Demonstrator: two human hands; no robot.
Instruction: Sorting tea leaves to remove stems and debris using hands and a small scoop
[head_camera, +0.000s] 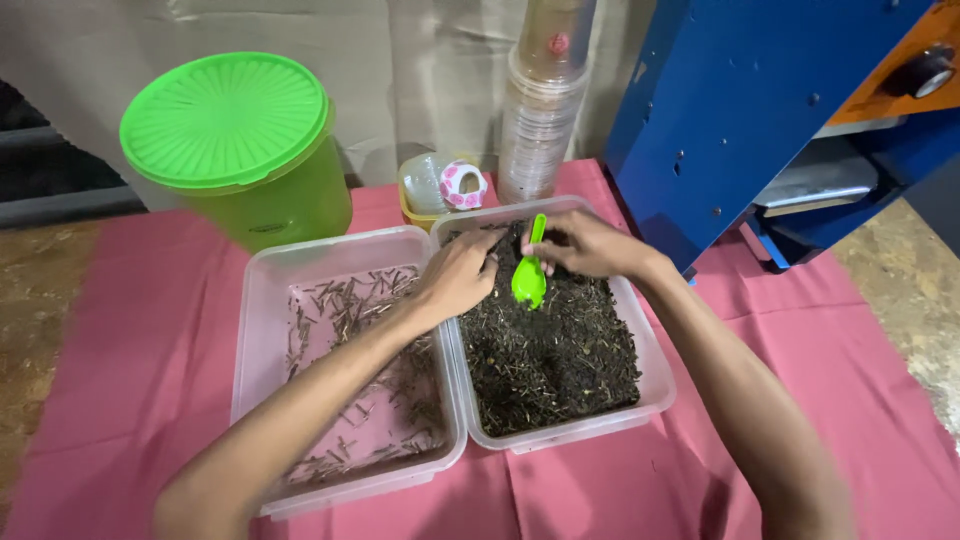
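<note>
The right hand (585, 245) grips a green scoop (529, 275) over the dark leaf mix in the right tray (655, 385), while the left hand (460, 272), fingers curled, pinches at the mix by the tray's left wall. Both forearms reach in from below; the left tray (250, 340) holds loose stalks, and behind stand a green lidded bucket (235, 145) and 1 stack of clear cups (545, 110).

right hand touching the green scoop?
Touching. The head view shows the right hand with its fingers closed around the handle of the green scoop, no gap, over the tub of dark leaf material.
</note>
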